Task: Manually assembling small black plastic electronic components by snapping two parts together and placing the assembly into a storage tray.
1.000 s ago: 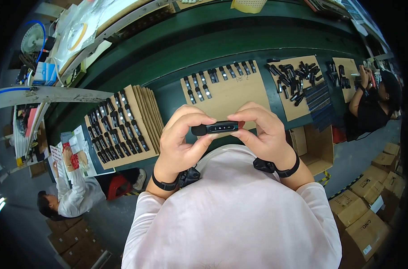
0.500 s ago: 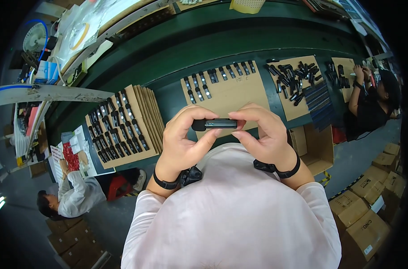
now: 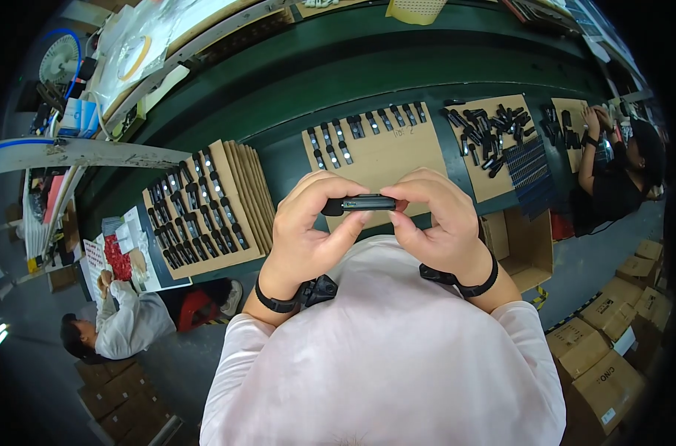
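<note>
Long green workbench (image 3: 284, 152); grey floor (image 3: 193, 368), cartons (image 3: 609, 390) at right; bright lights (image 3: 0, 334) far left.

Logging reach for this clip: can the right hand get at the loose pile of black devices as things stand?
Probably yes, once free: the right hand is at one end of the held device, but nothing visible blocks the way to the pile.

Lit evenly, bright mid-frame, palest on the white shirt (image 3: 397, 342); darker along the green bench (image 3: 280, 156). Flares white at a small lamp (image 3: 0, 330) at far left, glints off clear plastic (image 3: 146, 41) at upper left. Falls into shadow over cartons (image 3: 126, 405) at lower left. Bends hard toward the rim, blacks out at corners. Reads sharp at centre, soft outward.
</note>
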### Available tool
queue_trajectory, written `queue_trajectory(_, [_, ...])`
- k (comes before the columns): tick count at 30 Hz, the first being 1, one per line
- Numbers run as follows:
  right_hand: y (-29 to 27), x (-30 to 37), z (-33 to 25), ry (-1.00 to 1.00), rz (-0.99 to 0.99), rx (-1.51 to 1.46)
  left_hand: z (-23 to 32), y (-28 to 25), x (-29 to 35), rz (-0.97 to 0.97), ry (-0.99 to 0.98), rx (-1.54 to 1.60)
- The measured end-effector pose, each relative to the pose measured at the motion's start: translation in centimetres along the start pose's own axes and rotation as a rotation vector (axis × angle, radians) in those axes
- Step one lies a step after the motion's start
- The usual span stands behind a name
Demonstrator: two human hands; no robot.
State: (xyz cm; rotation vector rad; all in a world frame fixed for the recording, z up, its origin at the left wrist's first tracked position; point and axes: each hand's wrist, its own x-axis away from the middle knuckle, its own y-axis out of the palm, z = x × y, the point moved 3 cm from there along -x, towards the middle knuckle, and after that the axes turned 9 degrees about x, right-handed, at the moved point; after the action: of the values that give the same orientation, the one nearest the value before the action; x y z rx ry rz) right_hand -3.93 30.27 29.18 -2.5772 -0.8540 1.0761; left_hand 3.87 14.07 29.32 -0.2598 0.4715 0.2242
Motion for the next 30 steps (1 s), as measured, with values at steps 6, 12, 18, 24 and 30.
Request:
queue_trajectory(6, [0.7, -0.4, 1.1, 0.027, -0.025, -0.022, -1.1, -0.6, 0.5, 0.089, -0.186, 0.193])
queue_trajectory(12, [2.5, 0.0, 2.9, 0.186, -0.14, 0.051, -3.8, -1.1, 1.1, -0.143, -0.2, -0.041])
queue_trajectory(18, [5.8, 2.1, 6.8, 0.491, -0.427, -0.049, -7.7, -1.2, 3.2, -0.17, -0.319, -0.124])
queue_trajectory(24, [11.0, 5.4, 16.6, 0.792, -0.398, -0.14, -14.1, -2.4, 6.0, 0.059, -0.504, -0.061])
queue_trajectory(30, [14.0, 7.7, 25.7, 0.854, -0.315, 0.29, -16.3, -5.2, 8.6, 0.023, -0.637, -0.209])
